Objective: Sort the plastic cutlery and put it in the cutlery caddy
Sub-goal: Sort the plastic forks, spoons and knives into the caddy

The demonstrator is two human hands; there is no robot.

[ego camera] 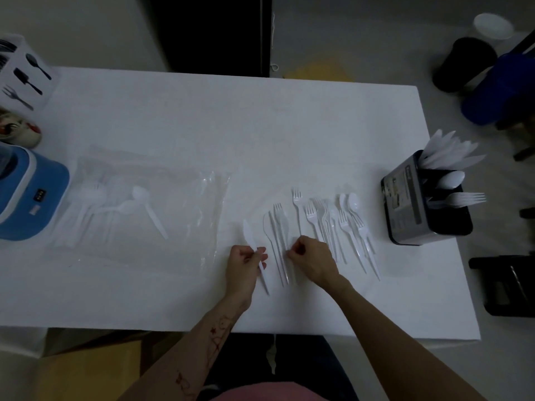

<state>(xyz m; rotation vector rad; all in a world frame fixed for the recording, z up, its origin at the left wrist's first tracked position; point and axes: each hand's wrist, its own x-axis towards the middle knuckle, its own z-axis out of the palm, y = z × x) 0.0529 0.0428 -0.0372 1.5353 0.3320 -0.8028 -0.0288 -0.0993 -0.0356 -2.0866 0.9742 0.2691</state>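
A person stands at a white table [202,125], both bare hands low over a spread of white plastic cutlery near the front edge. The left hand [244,260] pinches a knife [251,241] partway along its length between curled fingers and thumb, the blade pointing away from the person and the handle trailing back past the wrist. The right hand [314,260], fingers curled together, pinches at the handles of a small group of a knife and forks [279,227] lying side by side just right of the held knife; which piece it actually grips cannot be told. Further right, loose forks [315,218] and spoons [351,204] lie fanned on the table, handles toward the person. The caddy [405,198], dark with a printed label, stands at the table's right edge, well apart from the hands; knives [445,153] stand in its far compartment, a spoon [450,179] in the middle one and forks [466,198] in the near one. To the left, a clear plastic bag [139,204] lies flat with more cutlery inside. At the left edge sit a blue appliance [29,192] and a white box [26,73] printed with cutlery pictures.
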